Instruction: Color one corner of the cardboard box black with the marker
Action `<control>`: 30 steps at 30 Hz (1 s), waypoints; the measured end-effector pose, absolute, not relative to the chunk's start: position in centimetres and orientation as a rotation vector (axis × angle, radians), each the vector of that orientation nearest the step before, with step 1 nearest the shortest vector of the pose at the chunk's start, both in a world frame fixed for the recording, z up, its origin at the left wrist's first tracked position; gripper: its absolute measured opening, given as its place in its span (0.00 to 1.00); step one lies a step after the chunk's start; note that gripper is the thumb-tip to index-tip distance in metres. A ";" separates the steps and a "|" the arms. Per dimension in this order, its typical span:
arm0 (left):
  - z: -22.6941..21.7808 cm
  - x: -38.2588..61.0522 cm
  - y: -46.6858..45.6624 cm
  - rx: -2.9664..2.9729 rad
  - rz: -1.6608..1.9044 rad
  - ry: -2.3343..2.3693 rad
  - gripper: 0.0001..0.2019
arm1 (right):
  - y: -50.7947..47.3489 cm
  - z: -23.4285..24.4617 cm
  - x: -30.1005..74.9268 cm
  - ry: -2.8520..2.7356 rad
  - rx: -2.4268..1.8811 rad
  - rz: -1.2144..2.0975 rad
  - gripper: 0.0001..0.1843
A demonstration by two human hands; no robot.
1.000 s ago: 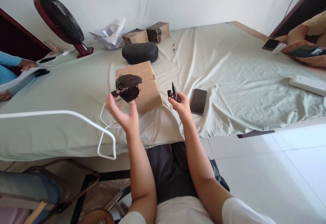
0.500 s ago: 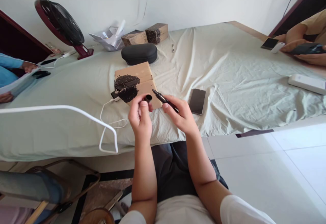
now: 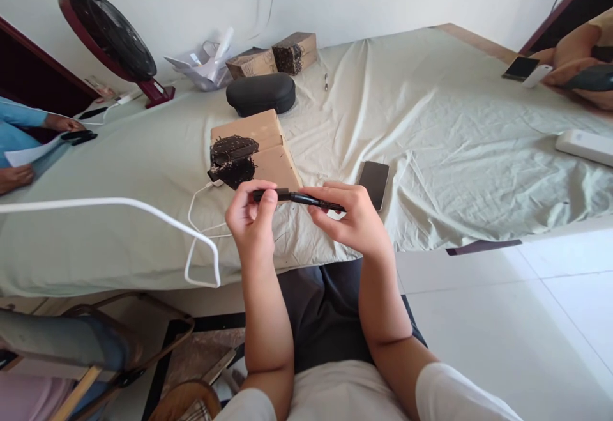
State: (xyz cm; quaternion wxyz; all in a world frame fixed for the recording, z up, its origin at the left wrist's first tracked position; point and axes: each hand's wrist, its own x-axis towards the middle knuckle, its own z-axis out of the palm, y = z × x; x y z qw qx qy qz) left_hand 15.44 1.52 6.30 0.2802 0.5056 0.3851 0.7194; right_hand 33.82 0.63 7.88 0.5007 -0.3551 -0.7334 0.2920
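Note:
My left hand [image 3: 252, 220] is closed round a black marker cap [image 3: 282, 194], its thumb on top. From the other side my right hand [image 3: 352, 216] grips a black marker [image 3: 306, 199] by its barrel. The marker's tip end meets the mouth of the cap, and the two lie nearly in one line; how far the tip is inside I cannot tell. Just behind them sits a cardboard box [image 3: 275, 159], one side covered in black scribbled ink. A dark-screened phone [image 3: 375, 181] lies on the cloth beyond my right hand.
A black case [image 3: 261, 94], two more cardboard boxes [image 3: 295, 52] and a plastic basket [image 3: 205, 73] stand towards the wall. A fan [image 3: 112, 38] is at the back left. A white cable [image 3: 119, 201] crosses the left side. Other people sit at both ends.
The marker and cap were apart and angled; now they are lined up end to end and touching. Both hands have turned to bring them level.

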 end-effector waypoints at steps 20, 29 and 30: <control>3.7 12.1 3.5 1.317 2.261 1.491 0.09 | 5.5 3.2 33.9 -1.371 -1.230 0.811 0.21; -3.5 7.9 7.6 1.249 1.922 1.420 0.42 | 9.0 -2.3 33.5 -1.512 -1.547 0.775 0.50; -4.0 7.9 7.8 1.296 1.820 1.376 0.47 | 9.1 -2.3 33.8 -1.498 -1.579 0.729 0.50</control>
